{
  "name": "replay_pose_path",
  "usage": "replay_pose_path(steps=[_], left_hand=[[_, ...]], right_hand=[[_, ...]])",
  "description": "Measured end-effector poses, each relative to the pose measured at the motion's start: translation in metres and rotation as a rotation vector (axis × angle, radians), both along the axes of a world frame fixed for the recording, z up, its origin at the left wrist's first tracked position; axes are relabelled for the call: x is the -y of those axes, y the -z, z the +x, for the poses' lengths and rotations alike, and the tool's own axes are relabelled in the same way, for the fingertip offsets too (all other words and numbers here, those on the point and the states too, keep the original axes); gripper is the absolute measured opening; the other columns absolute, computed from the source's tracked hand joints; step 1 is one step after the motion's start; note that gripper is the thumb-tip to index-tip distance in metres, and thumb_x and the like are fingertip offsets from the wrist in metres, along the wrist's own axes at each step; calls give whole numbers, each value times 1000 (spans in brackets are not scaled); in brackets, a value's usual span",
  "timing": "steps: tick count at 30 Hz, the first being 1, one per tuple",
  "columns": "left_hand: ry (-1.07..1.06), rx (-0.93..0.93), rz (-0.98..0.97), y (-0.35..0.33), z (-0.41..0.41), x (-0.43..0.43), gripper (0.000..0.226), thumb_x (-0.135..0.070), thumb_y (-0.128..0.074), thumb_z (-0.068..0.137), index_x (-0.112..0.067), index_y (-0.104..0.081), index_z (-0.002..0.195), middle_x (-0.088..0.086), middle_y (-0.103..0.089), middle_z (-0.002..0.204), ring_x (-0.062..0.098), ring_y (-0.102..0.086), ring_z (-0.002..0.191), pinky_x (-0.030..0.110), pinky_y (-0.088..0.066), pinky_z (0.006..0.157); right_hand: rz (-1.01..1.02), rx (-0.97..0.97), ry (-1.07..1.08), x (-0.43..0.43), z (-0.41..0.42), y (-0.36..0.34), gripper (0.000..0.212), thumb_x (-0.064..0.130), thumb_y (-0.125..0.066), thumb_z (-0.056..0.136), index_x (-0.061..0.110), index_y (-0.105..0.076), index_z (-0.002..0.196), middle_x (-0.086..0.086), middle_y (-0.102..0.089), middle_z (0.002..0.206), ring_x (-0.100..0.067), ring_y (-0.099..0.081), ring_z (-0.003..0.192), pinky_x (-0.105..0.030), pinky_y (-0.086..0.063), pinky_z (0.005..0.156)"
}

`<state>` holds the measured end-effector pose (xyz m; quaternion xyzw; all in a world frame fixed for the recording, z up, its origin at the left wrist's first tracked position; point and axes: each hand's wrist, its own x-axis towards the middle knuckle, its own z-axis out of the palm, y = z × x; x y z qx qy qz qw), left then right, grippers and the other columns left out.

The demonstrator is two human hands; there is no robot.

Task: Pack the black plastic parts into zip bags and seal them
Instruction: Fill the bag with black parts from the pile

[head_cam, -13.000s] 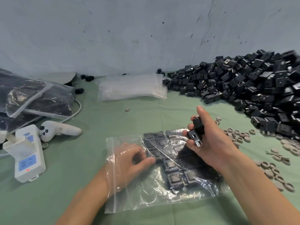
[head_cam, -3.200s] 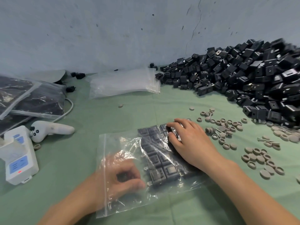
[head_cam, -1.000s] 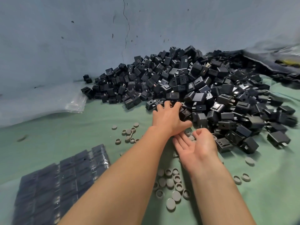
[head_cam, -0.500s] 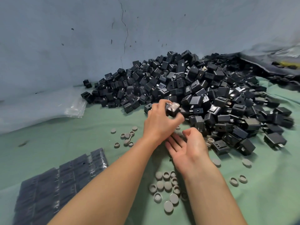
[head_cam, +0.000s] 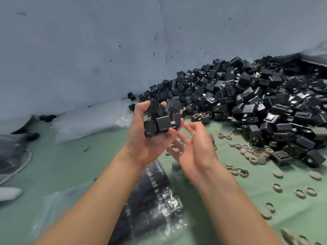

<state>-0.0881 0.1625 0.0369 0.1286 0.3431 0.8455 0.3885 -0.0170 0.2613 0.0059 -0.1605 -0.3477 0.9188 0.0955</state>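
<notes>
Left hand (head_cam: 146, 144) cupping a handful of black plastic parts (head_cam: 162, 121) at frame centre; right hand (head_cam: 196, 151) beside it, fingers relaxed and grasping nothing.

The parts are small, boxy black housings, some with metal prongs. The left fingers curl around them, palm up. A large pile (head_cam: 256, 96) fills the right of the frame. A clear zip bag (head_cam: 155, 206) holding rows of parts lies at lower centre on a green cloth (head_cam: 70, 165) scattered with grey rings (head_cam: 253, 156). Empty bags (head_cam: 92, 121) lie left of centre below a cracked blue-grey wall (head_cam: 88, 50).
</notes>
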Motion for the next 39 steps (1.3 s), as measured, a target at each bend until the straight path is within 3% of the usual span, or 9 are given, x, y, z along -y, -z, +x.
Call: replay_pose_path(steps=[4,8,11,13,20,26,31,35,39], left_hand=[[-180,-211,-162,-16,27,55,37,-46,-64,82,-18,-66,107,19,-61,112,31,-59,89,33,-51,63],[-525,-530,-464,-12,57,90,37,-48,-65,70,-26,-68,98,5,-64,86,20,-58,70,28,-50,56],[-778,-1020,-815,8,80,108,37,-46,-64,74,-39,-56,109,-9,-67,96,9,-65,85,20,-52,71],[-857,-1149,-944,19,92,119,41,-48,-62,76,-47,-48,114,-12,-64,104,7,-63,97,17,-50,77],[-1028,-1053,-1033,43,112,136,45,-65,-46,83,-62,-42,128,-34,-31,146,1,-32,140,36,-40,109],[-1239,-842,-695,38,121,134,29,-48,-55,89,-51,-51,118,-19,-59,115,7,-62,105,11,-49,79],[-1426,-548,-458,21,114,164,39,-21,-59,83,-40,-63,116,-15,-67,87,1,-61,69,10,-47,60],[-1529,-477,-663,31,97,236,31,-20,-59,87,-31,-61,116,-22,-65,75,-2,-56,62,8,-44,58],[-1429,-180,-828,67,83,284,8,-22,-62,86,-18,-60,93,-10,-66,67,18,-61,68,34,-52,75]], right_hand=[[-69,-89,-162,64,0,-10,29,36,-43,95,24,-67,105,-8,-64,96,-20,-60,86,-38,-52,72],[-232,-155,-256,112,5,-11,40,44,-41,97,25,-70,116,-13,-71,111,-23,-65,94,-42,-52,86],[-344,-173,-320,136,15,-12,40,45,-57,82,15,-62,107,-8,-66,90,-19,-64,83,-30,-53,73],[-391,-196,-309,146,21,-10,28,42,-60,81,21,-56,98,-2,-55,75,-16,-58,71,-27,-50,63],[-426,-120,-382,176,41,8,21,38,-61,86,20,-70,92,-3,-66,84,-18,-65,81,-28,-53,73],[-470,-22,-378,181,39,14,33,30,-53,93,6,-75,101,-17,-72,95,-27,-71,79,-31,-60,65],[-576,106,-293,173,31,0,46,19,-58,83,-1,-64,125,-26,-70,114,-38,-70,100,-45,-59,89],[-647,109,-98,152,22,-11,45,13,-61,88,4,-56,132,-34,-66,112,-45,-71,93,-44,-63,67],[-680,56,8,129,34,-1,37,12,-64,90,4,-56,125,-39,-64,106,-51,-69,88,-43,-63,69]])
